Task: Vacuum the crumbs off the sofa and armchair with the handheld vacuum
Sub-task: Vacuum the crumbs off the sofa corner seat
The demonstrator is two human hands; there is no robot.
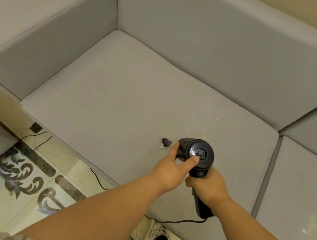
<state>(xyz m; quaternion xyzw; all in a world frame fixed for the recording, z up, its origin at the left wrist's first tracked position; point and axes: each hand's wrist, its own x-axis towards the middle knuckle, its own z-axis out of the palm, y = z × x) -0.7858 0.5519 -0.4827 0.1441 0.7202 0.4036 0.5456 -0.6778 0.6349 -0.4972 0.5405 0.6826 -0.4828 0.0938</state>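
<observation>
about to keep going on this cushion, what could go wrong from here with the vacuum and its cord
The left hand has a thumb over the rear vent of the handheld vacuum; blocking it may choke airflow. The cord trails off the seat cushion edge near the shoes, so it could snag or trip. Pale specks far from the nozzle may be missed.

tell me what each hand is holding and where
Both hold the vacuum. The right hand grips its handle below the round body. The left hand steadies the body, fingers curled round its left side and thumb on the rear grille.
</observation>
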